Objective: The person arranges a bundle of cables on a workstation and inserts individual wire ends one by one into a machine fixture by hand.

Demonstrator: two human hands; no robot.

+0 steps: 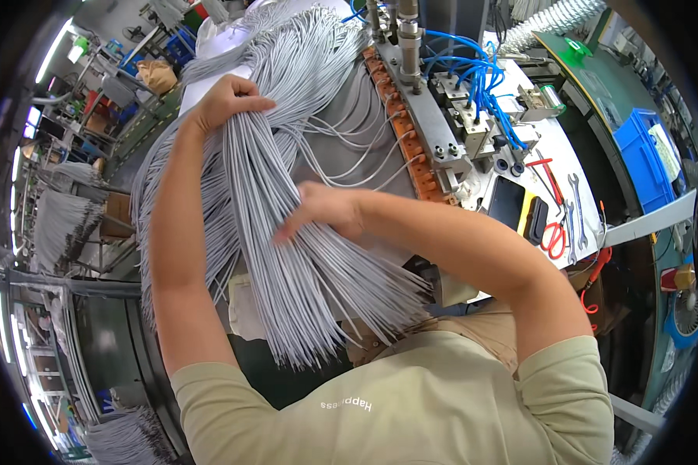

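A thick bundle of thin grey cables (pixel 260 209) hangs from my left hand (pixel 229 102), whose fingers are closed round its upper part. The loose cut ends fan out toward my lap in two spread groups. My right hand (pixel 318 211) lies against the middle of the bundle, at its right side. Motion smears its fingers, so their grip on the cables is unclear. Behind and left of the bundle, a large heap of more grey cables (pixel 306 46) covers the work surface.
Right of the cables stands a machine with an orange slotted strip (pixel 403 128), into which several cables run, and blue air tubes (pixel 485 85). Beyond it lie a phone (pixel 506 200), red-handled scissors (pixel 554 239) and wrenches (pixel 577 205). A blue bin (pixel 642 159) is at the far right.
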